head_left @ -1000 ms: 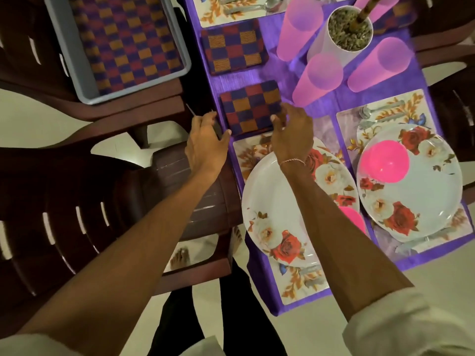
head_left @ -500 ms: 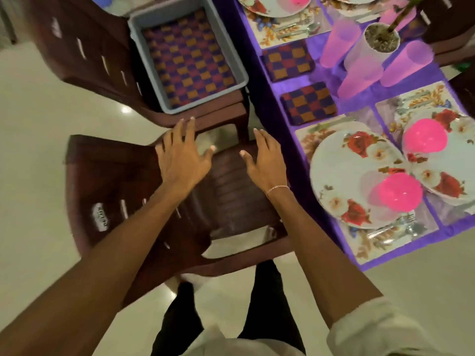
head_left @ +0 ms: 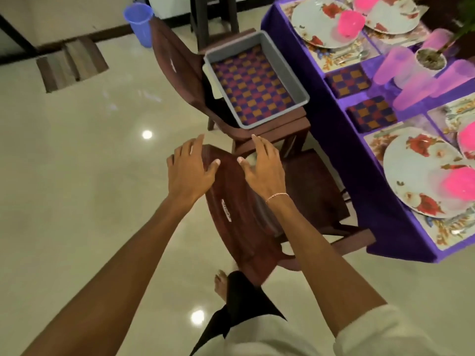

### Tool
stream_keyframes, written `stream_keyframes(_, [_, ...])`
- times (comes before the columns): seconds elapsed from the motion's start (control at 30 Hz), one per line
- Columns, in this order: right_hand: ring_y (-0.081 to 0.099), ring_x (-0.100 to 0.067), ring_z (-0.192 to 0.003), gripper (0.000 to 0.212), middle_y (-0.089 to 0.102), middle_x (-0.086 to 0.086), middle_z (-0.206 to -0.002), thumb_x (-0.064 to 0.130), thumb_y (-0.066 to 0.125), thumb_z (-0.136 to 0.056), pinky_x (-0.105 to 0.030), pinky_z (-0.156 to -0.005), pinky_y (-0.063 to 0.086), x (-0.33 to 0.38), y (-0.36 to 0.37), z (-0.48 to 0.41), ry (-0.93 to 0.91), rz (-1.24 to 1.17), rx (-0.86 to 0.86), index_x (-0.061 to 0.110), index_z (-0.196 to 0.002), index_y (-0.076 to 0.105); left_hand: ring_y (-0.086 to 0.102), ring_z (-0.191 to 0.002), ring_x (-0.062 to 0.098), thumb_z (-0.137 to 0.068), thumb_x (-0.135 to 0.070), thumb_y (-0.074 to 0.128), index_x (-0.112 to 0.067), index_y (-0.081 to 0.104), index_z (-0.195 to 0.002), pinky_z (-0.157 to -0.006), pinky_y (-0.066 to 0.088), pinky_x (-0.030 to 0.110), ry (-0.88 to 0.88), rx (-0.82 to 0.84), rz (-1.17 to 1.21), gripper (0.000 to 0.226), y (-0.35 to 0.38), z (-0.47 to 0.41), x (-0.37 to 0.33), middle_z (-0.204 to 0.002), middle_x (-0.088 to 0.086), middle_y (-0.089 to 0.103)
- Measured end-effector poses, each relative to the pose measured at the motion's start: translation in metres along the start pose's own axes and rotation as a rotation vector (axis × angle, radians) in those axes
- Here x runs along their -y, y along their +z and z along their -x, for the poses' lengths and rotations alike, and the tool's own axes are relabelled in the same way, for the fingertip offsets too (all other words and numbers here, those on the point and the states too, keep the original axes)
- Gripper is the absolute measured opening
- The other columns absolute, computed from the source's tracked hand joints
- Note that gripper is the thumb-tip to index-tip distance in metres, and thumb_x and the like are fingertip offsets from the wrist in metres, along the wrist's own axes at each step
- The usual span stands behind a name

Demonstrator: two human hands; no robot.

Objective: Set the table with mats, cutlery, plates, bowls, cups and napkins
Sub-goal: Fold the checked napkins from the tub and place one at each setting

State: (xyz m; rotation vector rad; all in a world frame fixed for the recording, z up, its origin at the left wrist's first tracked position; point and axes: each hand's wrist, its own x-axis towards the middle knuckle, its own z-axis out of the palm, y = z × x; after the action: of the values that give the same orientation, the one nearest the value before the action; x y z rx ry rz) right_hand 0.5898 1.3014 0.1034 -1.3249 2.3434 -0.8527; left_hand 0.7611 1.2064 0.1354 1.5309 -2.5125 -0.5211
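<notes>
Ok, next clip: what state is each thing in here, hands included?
near chair, upright, seat toward the table
left hand, open, fingers spread over the near chair's back
right hand, open, over the same back, holding nothing
grey tray, on the far chair, checked cloth inside
checked napkins, both folded, flat on the table
near plate, on its mat, pink bowl on it
blue container, upright on the floor

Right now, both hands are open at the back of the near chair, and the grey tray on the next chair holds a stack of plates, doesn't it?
Not plates: the head view shows the grey tray holding checkered cloth. The rest stands: the left hand and right hand are open at the back of the near chair, and the tray sits on the next chair.
</notes>
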Motion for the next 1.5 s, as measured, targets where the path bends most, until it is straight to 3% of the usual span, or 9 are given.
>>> stream_keyframes(0.37, [0.036, -0.029, -0.145, 0.071, 0.042, -0.01, -0.156, 0.048, 0.061, -0.098, -0.047, -0.115, 0.04, 0.047, 0.033, -0.108, 0.098, -0.057, -0.167, 0.016, -0.156, 0.036, 0.043, -0.142, 0.029, -0.096, -0.052, 0.061, -0.022, 0.033, -0.158, -0.114, 0.034, 0.048, 0.265, -0.049, -0.03, 0.074, -0.038, -0.135, 0.027, -0.155, 0.006, 0.046])
stream_keyframes(0.73, [0.037, -0.028, -0.144, 0.069, 0.045, -0.009, -0.154, 0.047, 0.061, -0.1, -0.047, -0.114, 0.042, 0.086, 0.04, -0.212, 0.22, -0.031, -0.245, 0.017, -0.156, 0.035, 0.043, -0.141, 0.032, -0.096, -0.054, 0.06, -0.022, 0.033, -0.157, -0.113, 0.036, 0.053, 0.373, 0.13, 0.003, 0.074, -0.059, -0.275, 0.011, -0.156, 0.007, 0.044])
stream_keyframes(0.93, [0.038, -0.027, -0.143, 0.069, 0.045, -0.008, -0.153, 0.057, 0.051, -0.101, -0.049, -0.112, 0.045, 0.098, 0.049, -0.251, 0.298, -0.039, -0.275, 0.017, -0.154, 0.036, 0.043, -0.139, 0.03, -0.097, -0.057, 0.056, -0.023, 0.029, -0.157, -0.112, 0.036, 0.054, 0.435, 0.215, 0.06, 0.074, -0.053, -0.335, 0.01, -0.155, 0.005, 0.043])
stream_keyframes(1.07, [0.037, -0.027, -0.142, 0.068, 0.043, -0.008, -0.154, 0.052, 0.054, -0.101, -0.048, -0.111, 0.045, 0.104, 0.059, -0.283, 0.356, -0.029, -0.284, 0.015, -0.155, 0.036, 0.04, -0.142, 0.031, -0.098, -0.059, 0.054, -0.021, 0.026, -0.158, -0.113, 0.034, 0.054, 0.464, 0.276, 0.077, 0.077, -0.047, -0.383, 0.021, -0.158, 0.006, 0.039])
stream_keyframes(1.33, [0.038, -0.026, -0.143, 0.067, 0.042, -0.005, -0.156, 0.051, 0.055, -0.101, -0.051, -0.111, 0.045, 0.119, 0.093, -0.365, 0.587, -0.013, -0.364, 0.021, -0.156, 0.033, 0.038, -0.146, 0.032, -0.099, -0.059, 0.054, -0.019, 0.025, -0.16, -0.115, 0.033, 0.056, 0.528, 0.4, 0.117, 0.078, -0.043, -0.503, 0.056, -0.161, 0.007, 0.037])
stream_keyframes(1.5, [0.038, -0.028, -0.142, 0.065, 0.041, -0.004, -0.156, 0.048, 0.055, -0.101, -0.05, -0.112, 0.044, 0.121, 0.101, -0.389, 0.684, -0.029, -0.35, 0.021, -0.156, 0.034, 0.039, -0.144, 0.031, -0.099, -0.058, 0.055, -0.018, 0.025, -0.16, -0.112, 0.035, 0.054, 0.585, 0.469, 0.123, 0.079, -0.031, -0.532, 0.059, -0.161, 0.006, 0.037])
